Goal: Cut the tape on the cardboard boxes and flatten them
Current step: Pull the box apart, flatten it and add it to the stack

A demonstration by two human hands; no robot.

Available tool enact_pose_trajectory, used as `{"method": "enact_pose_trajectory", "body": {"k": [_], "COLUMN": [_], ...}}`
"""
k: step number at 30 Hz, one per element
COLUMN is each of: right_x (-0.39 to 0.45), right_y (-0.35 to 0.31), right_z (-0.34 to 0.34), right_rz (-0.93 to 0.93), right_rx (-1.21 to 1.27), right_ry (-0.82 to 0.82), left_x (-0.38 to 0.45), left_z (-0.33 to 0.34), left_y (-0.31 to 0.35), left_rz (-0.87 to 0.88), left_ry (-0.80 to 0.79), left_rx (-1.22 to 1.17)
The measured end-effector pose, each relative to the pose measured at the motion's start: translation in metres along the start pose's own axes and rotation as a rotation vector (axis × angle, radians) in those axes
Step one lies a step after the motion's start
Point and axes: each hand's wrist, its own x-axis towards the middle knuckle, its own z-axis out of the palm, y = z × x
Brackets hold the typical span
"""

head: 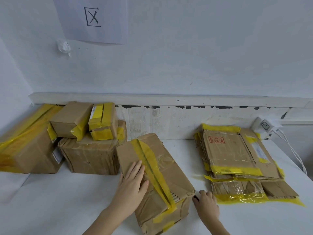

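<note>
Lying between both hands, box (159,172); left hand (132,178) atop.

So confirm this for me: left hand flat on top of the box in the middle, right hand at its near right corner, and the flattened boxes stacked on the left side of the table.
One thing is wrong: the flattened boxes are stacked on the right side of the table, as the head view shows. The boxes on the left are not yet flattened. The rest holds: left hand flat on the box in the middle, right hand at its near right corner.

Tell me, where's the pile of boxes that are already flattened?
The flattened pile lies on the right side of the white table, near the wall socket, just right of the taped box under the hands.
</note>
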Motion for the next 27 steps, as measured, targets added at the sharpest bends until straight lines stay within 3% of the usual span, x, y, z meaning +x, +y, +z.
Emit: {"method": "enact_pose_trajectory", "body": {"k": [5,7,10,13,16,20,24,27], "right_x": [0.019,0.021,0.020,0.016,0.005,-0.018,-0.029,-0.027], "right_y": [0.000,0.000,-0.007,-0.033,-0.078,-0.153,-0.196,-0.205], "right_z": [0.008,0.005,-0.018,-0.068,-0.125,-0.146,-0.113,-0.095], "right_rz": [-0.056,-0.049,-0.015,-0.053,-0.287,-0.574,-0.617,-0.593], "right_rx": [-0.110,-0.065,0.267,0.606,0.680,0.480,0.087,-0.147], "right_ry": [-0.108,-0.158,-0.145,0.000,0.147,0.044,0.084,0.173], "left_x": [-0.007,-0.008,-0.006,-0.004,-0.004,-0.004,0.007,0.017], "left_z": [-0.001,0.001,0.005,0.007,0.005,-0.004,-0.015,-0.017], "left_y": [-0.009,-0.007,-0.004,0.000,0.004,0.002,0.006,0.011], "left_rz": [-0.098,-0.189,-0.270,-0.294,-0.293,-0.148,-0.133,-0.218], "left_ry": [0.201,0.205,0.136,0.111,0.135,0.158,0.029,0.074], "left_rx": [-0.246,-0.466,-0.798,-0.880,-0.675,0.091,0.184,0.143]}}
